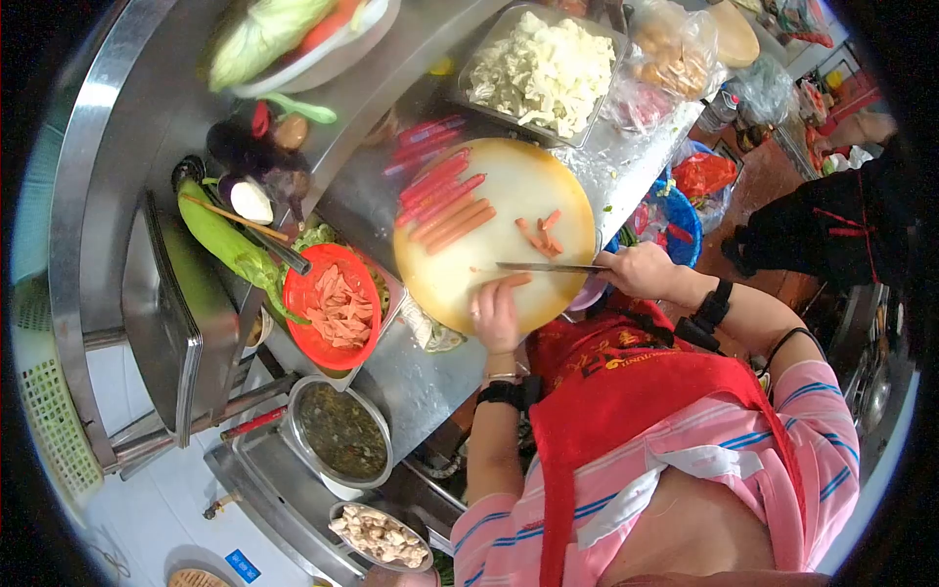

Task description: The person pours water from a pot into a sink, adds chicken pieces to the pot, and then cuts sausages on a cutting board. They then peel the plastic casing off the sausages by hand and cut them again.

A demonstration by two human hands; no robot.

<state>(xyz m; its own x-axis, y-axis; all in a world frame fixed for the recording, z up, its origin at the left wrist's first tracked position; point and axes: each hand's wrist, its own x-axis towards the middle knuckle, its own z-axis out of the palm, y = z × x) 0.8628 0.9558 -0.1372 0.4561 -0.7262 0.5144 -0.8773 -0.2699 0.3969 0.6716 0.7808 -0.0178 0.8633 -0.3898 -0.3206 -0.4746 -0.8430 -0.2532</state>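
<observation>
My right hand [638, 270] is closed round the handle of a knife [550, 267], its blade lying across the round cutting board [548, 176]. Beside the blade, the fingers of my left hand [495, 315] press a sausage [515, 280] against the board. Several cut sausage pieces [541, 235] lie just beyond the knife. Farther left on the board are bare sausages [456, 227] and others in red wrappers [440, 186]. A red colander [375, 315] left of my left hand holds sliced sausage [338, 305].
A clear tub [618, 59] of chopped pale vegetable stands behind the board. Green gourd [220, 235] and eggplant [235, 147] lie left. A metal pot [383, 470] and a bowl of chopped pieces [380, 536] sit lower left. Another person [831, 225] stands at right, near a blue basket [682, 220].
</observation>
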